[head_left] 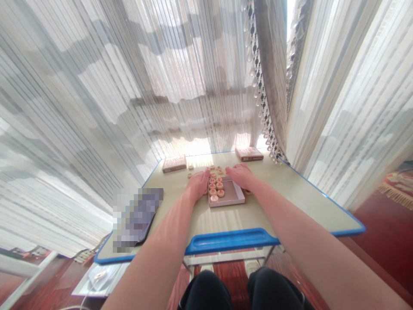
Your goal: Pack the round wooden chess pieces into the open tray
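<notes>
A shallow open box [238,191] lies on the table in front of me, with several round Chinese chess pieces [220,193] in rows along its left side. The pieces carry red characters. My left hand [199,186] is at the box's left wall, fingers together, its fingertips by the far left corner. At the far right corner, my right hand [241,174] has its fingers curled inward. What either hand grips, if anything, is hidden. Loose chess pieces [220,170] lie just beyond the box between the hands, and others show partly beside both hands.
The folding table [300,202] has a blue rim and a blue front tray [230,240]. Two flat boxes stand at the back, one left [174,163] and one right [249,153]. A pixelated tablet-like object [142,219] lies left. Sheer curtains [180,86] hang behind.
</notes>
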`<state>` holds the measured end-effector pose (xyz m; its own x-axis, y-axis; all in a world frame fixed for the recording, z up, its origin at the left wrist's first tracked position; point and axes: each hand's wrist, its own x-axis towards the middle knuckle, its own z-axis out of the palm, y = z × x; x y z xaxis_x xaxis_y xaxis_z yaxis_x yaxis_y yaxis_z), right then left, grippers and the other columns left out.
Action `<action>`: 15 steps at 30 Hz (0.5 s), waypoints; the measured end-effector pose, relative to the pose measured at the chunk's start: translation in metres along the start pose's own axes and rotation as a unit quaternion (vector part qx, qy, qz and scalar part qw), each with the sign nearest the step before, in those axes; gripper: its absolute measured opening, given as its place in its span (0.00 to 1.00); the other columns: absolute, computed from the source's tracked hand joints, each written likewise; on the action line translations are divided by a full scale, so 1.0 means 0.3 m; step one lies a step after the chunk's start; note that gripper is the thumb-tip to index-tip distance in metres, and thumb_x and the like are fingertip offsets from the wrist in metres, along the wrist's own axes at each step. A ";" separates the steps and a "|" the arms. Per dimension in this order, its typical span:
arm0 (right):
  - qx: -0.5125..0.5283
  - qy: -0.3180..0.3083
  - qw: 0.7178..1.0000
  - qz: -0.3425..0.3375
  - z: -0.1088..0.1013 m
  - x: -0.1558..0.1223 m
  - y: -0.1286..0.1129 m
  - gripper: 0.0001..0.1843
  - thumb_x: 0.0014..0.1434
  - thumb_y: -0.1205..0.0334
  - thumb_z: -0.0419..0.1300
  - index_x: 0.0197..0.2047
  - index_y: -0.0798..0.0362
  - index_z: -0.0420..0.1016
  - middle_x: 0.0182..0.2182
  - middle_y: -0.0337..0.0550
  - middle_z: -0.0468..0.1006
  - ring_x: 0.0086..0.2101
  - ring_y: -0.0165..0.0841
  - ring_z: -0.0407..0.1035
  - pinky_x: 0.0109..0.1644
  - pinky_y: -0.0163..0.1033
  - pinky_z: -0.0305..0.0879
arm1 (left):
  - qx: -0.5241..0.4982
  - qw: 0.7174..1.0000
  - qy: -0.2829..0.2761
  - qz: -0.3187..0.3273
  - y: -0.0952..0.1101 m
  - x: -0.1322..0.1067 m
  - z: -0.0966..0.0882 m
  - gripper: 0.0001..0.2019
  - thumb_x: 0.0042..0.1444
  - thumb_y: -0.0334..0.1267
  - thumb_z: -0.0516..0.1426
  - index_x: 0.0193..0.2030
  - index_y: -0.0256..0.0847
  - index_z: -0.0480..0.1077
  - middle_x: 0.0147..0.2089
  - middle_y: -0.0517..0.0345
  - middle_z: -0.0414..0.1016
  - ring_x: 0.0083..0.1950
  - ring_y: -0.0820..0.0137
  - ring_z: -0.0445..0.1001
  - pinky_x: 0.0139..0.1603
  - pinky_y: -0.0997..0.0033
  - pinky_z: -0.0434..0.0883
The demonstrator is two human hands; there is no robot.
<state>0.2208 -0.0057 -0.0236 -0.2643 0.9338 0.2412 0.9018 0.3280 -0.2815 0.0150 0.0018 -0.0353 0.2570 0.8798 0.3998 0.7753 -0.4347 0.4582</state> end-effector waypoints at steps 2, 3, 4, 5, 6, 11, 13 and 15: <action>0.021 0.007 1.000 0.004 0.002 0.000 -0.001 0.28 0.65 0.54 0.36 0.46 0.51 0.76 0.49 0.47 0.74 0.52 0.40 0.61 0.58 0.44 0.52 | -0.001 1.000 0.005 -0.001 -0.002 0.001 0.001 0.30 0.62 0.51 0.35 0.37 0.39 0.75 0.43 0.49 0.77 0.50 0.63 0.71 0.55 0.62 0.64; 0.032 0.006 0.999 0.004 0.003 0.000 -0.001 0.27 0.65 0.54 0.37 0.45 0.50 0.76 0.50 0.45 0.73 0.52 0.39 0.60 0.58 0.42 0.52 | -0.001 1.000 0.006 0.000 -0.002 0.001 0.001 0.30 0.62 0.51 0.35 0.37 0.40 0.75 0.43 0.49 0.77 0.50 0.62 0.72 0.55 0.62 0.65; 0.039 0.003 0.999 0.002 0.004 0.001 -0.001 0.26 0.65 0.55 0.38 0.45 0.50 0.77 0.51 0.43 0.72 0.53 0.38 0.60 0.58 0.41 0.52 | 0.000 1.000 0.007 0.000 -0.002 0.001 0.001 0.30 0.62 0.51 0.35 0.37 0.40 0.75 0.43 0.49 0.77 0.50 0.62 0.72 0.55 0.62 0.65; 0.042 -0.002 0.999 0.000 0.006 0.001 -0.001 0.27 0.65 0.55 0.38 0.44 0.49 0.78 0.52 0.42 0.72 0.53 0.38 0.60 0.58 0.41 0.53 | 0.002 1.000 0.007 0.001 -0.002 0.001 0.001 0.30 0.62 0.51 0.35 0.37 0.40 0.75 0.43 0.49 0.77 0.50 0.62 0.72 0.55 0.62 0.65; 0.046 -0.005 0.999 0.001 0.007 0.002 0.001 0.27 0.65 0.55 0.38 0.43 0.50 0.78 0.52 0.43 0.72 0.53 0.38 0.60 0.58 0.41 0.52 | 0.004 1.000 0.006 0.002 -0.003 0.001 0.000 0.30 0.62 0.51 0.35 0.37 0.40 0.76 0.43 0.50 0.77 0.50 0.63 0.72 0.55 0.62 0.65; 0.043 -0.002 0.999 -0.002 0.012 0.011 0.015 0.29 0.65 0.52 0.37 0.46 0.52 0.77 0.49 0.48 0.74 0.53 0.41 0.61 0.58 0.45 0.52 | 0.008 1.000 0.002 -0.008 -0.004 0.000 -0.002 0.31 0.61 0.52 0.35 0.39 0.40 0.76 0.44 0.53 0.77 0.50 0.65 0.71 0.56 0.65 0.64; 0.041 -0.001 0.999 -0.016 0.010 0.014 0.016 0.29 0.65 0.51 0.36 0.48 0.52 0.76 0.48 0.49 0.75 0.52 0.39 0.62 0.58 0.43 0.52 | 0.005 1.000 0.001 -0.009 -0.002 -0.001 -0.004 0.31 0.61 0.52 0.35 0.38 0.41 0.76 0.44 0.54 0.77 0.50 0.65 0.71 0.56 0.66 0.64; 0.040 0.000 0.999 -0.023 0.004 0.014 0.012 0.29 0.66 0.52 0.35 0.49 0.52 0.75 0.47 0.49 0.75 0.52 0.37 0.64 0.58 0.43 0.52 | 0.004 1.000 0.003 -0.011 0.002 -0.002 -0.007 0.31 0.61 0.52 0.35 0.38 0.41 0.76 0.44 0.54 0.77 0.50 0.66 0.71 0.56 0.67 0.63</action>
<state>0.2227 -0.0004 -0.0247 -0.3047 0.9177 0.2551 0.8584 0.3806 -0.3441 0.0142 0.0006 -0.0337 0.2362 0.8878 0.3950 0.7855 -0.4137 0.4603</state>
